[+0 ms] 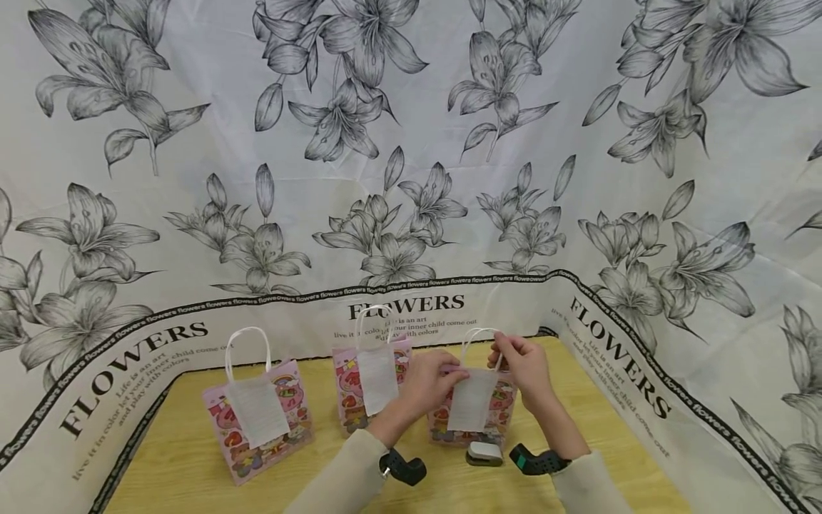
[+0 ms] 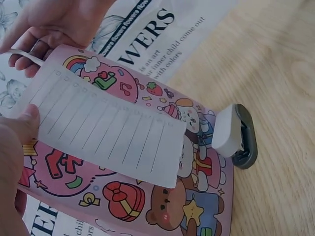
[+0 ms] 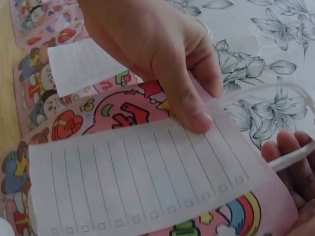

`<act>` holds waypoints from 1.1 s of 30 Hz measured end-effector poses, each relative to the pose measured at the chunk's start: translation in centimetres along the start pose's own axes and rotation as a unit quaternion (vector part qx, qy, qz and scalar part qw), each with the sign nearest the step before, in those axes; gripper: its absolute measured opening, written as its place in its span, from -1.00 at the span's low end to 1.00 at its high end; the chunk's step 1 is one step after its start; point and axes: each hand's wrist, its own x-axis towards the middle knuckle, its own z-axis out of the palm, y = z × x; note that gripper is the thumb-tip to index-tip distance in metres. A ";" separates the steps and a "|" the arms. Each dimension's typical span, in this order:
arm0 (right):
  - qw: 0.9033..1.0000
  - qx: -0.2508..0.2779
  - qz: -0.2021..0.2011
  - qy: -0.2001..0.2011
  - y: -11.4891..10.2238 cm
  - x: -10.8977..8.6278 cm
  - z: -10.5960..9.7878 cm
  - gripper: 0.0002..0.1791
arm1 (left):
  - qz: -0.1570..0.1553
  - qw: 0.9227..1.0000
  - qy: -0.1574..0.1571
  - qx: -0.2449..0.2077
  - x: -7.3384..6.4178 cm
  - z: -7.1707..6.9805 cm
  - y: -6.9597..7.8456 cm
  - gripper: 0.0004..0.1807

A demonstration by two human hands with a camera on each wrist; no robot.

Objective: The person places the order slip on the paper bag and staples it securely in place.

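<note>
The right-hand pink cartoon gift bag (image 1: 505,407) stands upright with a lined paper sheet (image 2: 113,123) lying over its front near the top. My left hand (image 1: 429,382) pinches the sheet and the bag's top edge, its thumb (image 3: 199,119) flat on the paper and its fingers behind the bag. My right hand (image 1: 523,364) holds the white handle (image 3: 290,156) at the bag's right side, fingers bent about the cord. In front of the bag's base lies a small white-and-grey stapler (image 2: 227,132), touched by neither hand.
Two similar gift bags stand to the left, the middle bag (image 1: 347,375) and the far-left bag (image 1: 297,407), each with a white sheet at its handle. Flower-printed cloth (image 1: 398,171) walls the yellow wooden table (image 1: 173,457) at the back and sides.
</note>
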 end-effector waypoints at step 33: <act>0.983 -0.182 -0.015 -0.025 2.6 -3.4 -2.3 -0.50 | -0.050 0.993 -0.042 -0.097 -0.1 0.5 -0.9 -0.84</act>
